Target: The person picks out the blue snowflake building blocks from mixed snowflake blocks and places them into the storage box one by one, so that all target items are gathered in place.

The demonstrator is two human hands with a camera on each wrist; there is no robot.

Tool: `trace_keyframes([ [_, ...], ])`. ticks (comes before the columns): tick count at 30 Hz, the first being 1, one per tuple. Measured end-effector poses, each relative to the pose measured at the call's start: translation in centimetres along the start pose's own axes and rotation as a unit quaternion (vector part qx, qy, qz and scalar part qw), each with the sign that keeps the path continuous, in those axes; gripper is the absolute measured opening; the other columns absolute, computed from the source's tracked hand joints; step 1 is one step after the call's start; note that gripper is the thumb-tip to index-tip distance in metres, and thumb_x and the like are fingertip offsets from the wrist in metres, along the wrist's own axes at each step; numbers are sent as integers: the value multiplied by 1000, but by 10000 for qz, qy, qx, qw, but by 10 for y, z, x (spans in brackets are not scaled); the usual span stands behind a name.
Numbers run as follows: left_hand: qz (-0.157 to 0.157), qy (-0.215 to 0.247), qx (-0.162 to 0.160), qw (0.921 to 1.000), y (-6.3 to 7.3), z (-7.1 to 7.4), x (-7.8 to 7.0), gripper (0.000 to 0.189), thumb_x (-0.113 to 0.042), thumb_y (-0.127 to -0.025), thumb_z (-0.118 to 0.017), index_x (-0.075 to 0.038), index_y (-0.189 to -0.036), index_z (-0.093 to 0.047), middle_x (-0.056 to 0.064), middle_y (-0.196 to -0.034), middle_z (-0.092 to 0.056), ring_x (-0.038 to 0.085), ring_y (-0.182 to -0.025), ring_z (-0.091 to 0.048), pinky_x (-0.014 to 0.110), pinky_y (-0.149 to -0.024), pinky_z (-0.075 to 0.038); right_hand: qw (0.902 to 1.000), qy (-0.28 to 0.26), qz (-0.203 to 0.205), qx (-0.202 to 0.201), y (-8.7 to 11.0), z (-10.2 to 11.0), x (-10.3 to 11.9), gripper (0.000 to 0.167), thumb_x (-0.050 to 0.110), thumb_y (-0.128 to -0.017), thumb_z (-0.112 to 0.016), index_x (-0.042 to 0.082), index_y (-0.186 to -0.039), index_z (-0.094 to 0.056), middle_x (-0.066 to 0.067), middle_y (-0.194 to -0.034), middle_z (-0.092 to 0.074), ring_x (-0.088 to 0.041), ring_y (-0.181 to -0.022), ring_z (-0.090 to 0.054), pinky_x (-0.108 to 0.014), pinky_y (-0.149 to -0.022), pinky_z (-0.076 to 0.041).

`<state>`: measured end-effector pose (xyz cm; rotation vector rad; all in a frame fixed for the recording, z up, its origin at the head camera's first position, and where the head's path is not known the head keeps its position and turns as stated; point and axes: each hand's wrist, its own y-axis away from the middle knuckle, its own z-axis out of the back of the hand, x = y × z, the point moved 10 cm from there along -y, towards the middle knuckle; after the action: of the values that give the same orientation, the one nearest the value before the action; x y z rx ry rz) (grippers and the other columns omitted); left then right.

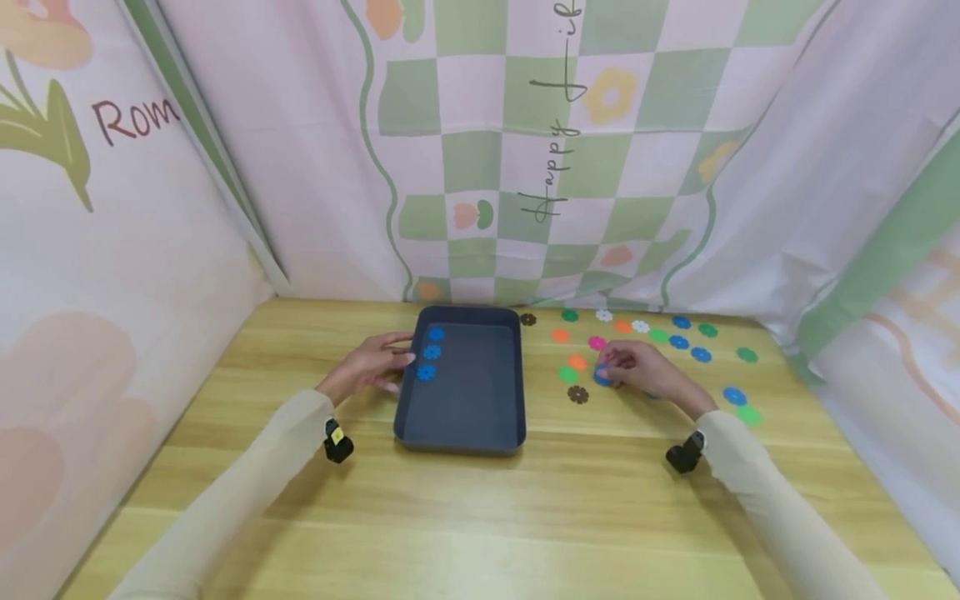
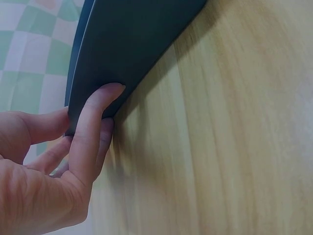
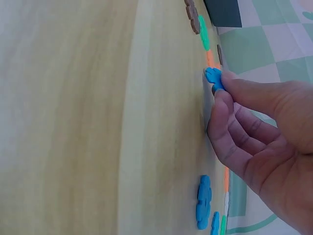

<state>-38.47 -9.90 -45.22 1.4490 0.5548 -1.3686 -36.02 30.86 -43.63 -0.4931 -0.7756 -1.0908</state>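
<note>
My left hand [image 1: 369, 365] is at the left side of a dark grey tray [image 1: 461, 417]. In the left wrist view, one fingertip of the left hand [image 2: 73, 161] touches the tray's outer wall [image 2: 132, 44] and another meets its rim. Three blue flower-shaped discs [image 1: 432, 352] lie in a column inside, along the tray's left side. To the tray's right, my right hand [image 1: 637, 367] pinches a blue flower-shaped disc [image 3: 213, 76] between thumb and fingertip, just over the table. Near it lie a pink disc [image 1: 597, 342], an orange one [image 1: 577, 362] and a brown one [image 1: 577, 394].
Several more flower-shaped discs in green, white, orange, brown and blue are scattered over the right back of the wooden table [image 1: 480, 525], among them a blue disc [image 1: 735, 396] overlapping a light green disc [image 1: 748, 414]. A checkered curtain [image 1: 540, 167] hangs behind the table.
</note>
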Motion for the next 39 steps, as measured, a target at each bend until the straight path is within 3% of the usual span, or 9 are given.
trace_keyframes([
  [10, -28, 0, -19, 10000, 2, 0, 1, 63, -13, -110, -55, -10, -166, -27, 28, -167, -30, 44, -137, -55, 31, -68, -67, 9992, -294, -87, -252, -6, 5, 12, 17, -4, -101, -64, -11, -116, -64, -27, -106, -67, -23, -83, -73, -32, -71, -67],
  [16, -9, 0, -58, 10000, 1, 2, 1, 62, -13, -110, -54, -10, -166, -28, 28, -167, -29, 44, -137, -55, 31, -68, -67, 9988, -273, -119, -392, -13, 5, 33, 26, 4, -102, -65, -9, -124, -64, -26, -114, -68, -32, -100, -73, -36, -86, -66],
  [21, -41, 34, -27, 10000, 1, 1, -1, 62, -13, -110, -54, -10, -167, -27, 27, -169, -27, 44, -137, -55, 31, -68, -67, 9984, -230, -183, -493, -23, 0, 43, 27, 10, -104, -65, -4, -127, -67, -23, -118, -72, -22, -103, -70, -33, -90, -63],
  [24, -70, 50, 3, 10000, 1, 1, -1, 63, -12, -110, -54, -10, -167, -26, 26, -169, -26, 44, -138, -55, 31, -68, -67, 9967, -571, -304, -495, -29, -6, 45, 29, 10, -103, -66, -6, -128, -66, -25, -116, -73, -20, -97, -72, -35, -86, -65],
  [31, -55, 29, -9, 10000, 0, 0, 1, 62, -12, -111, -53, -10, -167, -26, 26, -169, -26, 43, -139, -53, 31, -69, -67, 9908, -1047, -739, -440, -40, -22, 57, 35, 15, -103, -70, -6, -130, -65, -22, -115, -73, -34, -99, -74, -44, -89, -66],
  [39, -78, 24, -28, 10000, 0, 1, 1, 62, -13, -110, -54, -10, -167, -27, 25, -170, -25, 44, -139, -54, 31, -69, -67, 9796, -1842, -801, -79, -60, -50, 79, 33, 2, -102, -67, -13, -130, -60, -15, -106, -67, -32, -97, -76, -55, -98, -60],
])
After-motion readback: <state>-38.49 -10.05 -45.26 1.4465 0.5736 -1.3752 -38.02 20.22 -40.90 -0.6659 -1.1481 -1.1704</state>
